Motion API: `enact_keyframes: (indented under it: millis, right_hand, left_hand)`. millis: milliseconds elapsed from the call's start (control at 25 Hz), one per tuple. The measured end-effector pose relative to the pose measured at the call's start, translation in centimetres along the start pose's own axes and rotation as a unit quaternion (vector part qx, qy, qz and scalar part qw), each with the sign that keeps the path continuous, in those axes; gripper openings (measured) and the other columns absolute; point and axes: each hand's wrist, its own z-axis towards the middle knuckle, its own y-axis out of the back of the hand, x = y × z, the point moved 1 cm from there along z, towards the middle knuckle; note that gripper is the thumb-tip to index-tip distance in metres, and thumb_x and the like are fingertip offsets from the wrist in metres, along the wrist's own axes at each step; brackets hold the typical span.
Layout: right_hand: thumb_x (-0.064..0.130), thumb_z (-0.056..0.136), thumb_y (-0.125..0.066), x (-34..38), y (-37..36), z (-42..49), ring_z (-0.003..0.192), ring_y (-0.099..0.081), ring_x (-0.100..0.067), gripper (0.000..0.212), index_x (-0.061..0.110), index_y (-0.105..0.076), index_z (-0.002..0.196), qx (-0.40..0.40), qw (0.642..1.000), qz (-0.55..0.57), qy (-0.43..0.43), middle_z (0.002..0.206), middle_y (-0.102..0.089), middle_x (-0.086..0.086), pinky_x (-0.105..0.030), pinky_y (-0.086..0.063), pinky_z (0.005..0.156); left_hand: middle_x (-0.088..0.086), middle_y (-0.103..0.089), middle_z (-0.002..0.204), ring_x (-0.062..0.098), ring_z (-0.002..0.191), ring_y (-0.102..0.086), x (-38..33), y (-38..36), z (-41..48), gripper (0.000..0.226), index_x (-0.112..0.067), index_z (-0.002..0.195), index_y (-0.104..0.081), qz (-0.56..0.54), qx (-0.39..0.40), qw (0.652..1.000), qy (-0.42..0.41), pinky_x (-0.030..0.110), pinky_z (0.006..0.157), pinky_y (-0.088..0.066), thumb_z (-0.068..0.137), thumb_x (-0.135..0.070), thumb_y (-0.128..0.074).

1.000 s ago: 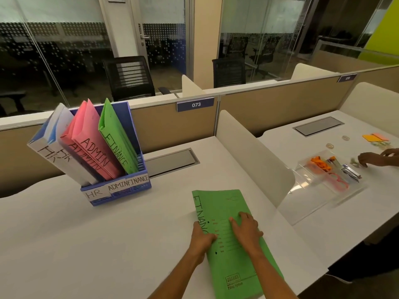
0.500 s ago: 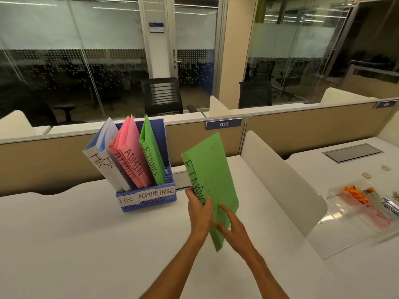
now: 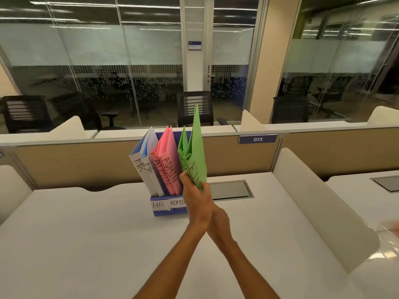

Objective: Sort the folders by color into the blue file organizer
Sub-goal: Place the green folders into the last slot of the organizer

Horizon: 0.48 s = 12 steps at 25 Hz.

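Green folder [image 3: 196, 147] upright at the organizer [image 3: 168, 212], three o'clock end, our left hand [image 3: 196, 199] gripping it; right hand [image 3: 219, 219] half-hidden, can't tell.

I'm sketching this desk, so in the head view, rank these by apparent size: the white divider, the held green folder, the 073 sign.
Largest: white divider
Middle: held green folder, enlarged by nearness to the camera
Smallest: 073 sign

The white desk [image 3: 86, 244] bears the blue file organizer [image 3: 166, 213] beside a grey hatch [image 3: 228, 189].
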Motion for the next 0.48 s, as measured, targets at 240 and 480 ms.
enact_keyframes:
  millis: [240,480]
  right_hand:
    - [0.042,0.089,-0.063,5.2,-0.9,4.2,0.062,-0.062,-0.011,0.03,0.014,-0.068,0.098,-0.113,0.983,-0.06,0.131,0.075,-0.07,-0.001,-0.029,-0.057,0.059]
    - [0.038,0.09,-0.064,6.0,-1.6,9.2,0.058,-0.063,-0.012,0.029,0.016,-0.064,0.11,-0.14,0.975,-0.118,0.124,0.074,-0.07,0.002,-0.031,-0.058,0.056]
  left_hand:
    - [-0.011,-0.044,0.11,-0.002,0.092,-0.055,-2.7,0.6,4.7,0.061,-0.041,0.119,-0.026,0.042,-0.042,0.995,-0.083,0.019,0.067,-0.056,0.091,0.004,-0.055]
    - [-0.003,-0.053,0.112,0.004,0.093,-0.057,-0.9,-0.8,10.0,0.049,-0.021,0.13,-0.035,0.078,-0.01,0.996,-0.052,0.026,0.072,-0.061,0.091,-0.004,-0.059]
